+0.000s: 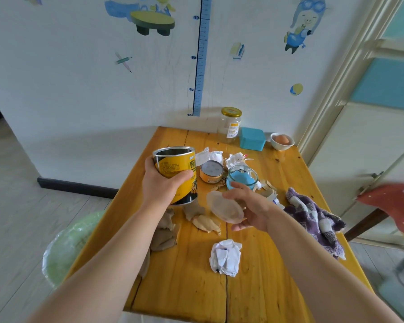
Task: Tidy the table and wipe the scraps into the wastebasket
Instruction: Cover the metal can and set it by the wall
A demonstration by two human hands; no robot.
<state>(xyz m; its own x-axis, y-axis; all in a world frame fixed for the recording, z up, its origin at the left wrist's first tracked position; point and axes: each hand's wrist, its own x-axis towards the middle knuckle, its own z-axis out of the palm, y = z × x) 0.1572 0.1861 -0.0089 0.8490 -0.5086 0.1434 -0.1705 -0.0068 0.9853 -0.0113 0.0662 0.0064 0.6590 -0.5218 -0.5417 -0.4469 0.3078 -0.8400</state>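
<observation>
A: Hands?

B: Left hand (160, 183) wrapped round a tall yellow can (175, 169). The can is open-topped, tilted, and seems lifted off the table (254, 287). Right hand (250, 206) is just right of the can, fingers curled, pinching a clear plastic lid (224, 207) by its rim.

A: Scraps and basket?

B: Brown paper scraps (166, 234) lie under the can and nearer the wearer. A crumpled white paper (225, 256) lies nearer still. The wastebasket (68, 243), green-lined, sits below the table edge, left of the can. The checked cloth (313, 213) is well right of the can, no hand on it.

A: Risks?

B: My judgement only. The lid is held at the rim alone, so a loose pinch could drop it. A short tin (211, 171) and a glass jar with blue paper (241, 177) stand just beyond the can, and a careless set-down could knock either. The basket sits low beside the edge, so a fast wipe could throw scraps past its rim onto the floor. A bowl with an egg (282, 141) sits far beyond and right of the can, and a wide cloth stroke might nudge it.

A: Surface, room?

B: Glossy yellow wooden planks with visible seams, likely slick. Beyond the can is a white wall with cartoon stickers and a blue height chart (202, 57). Pale plank floor to the left.
</observation>
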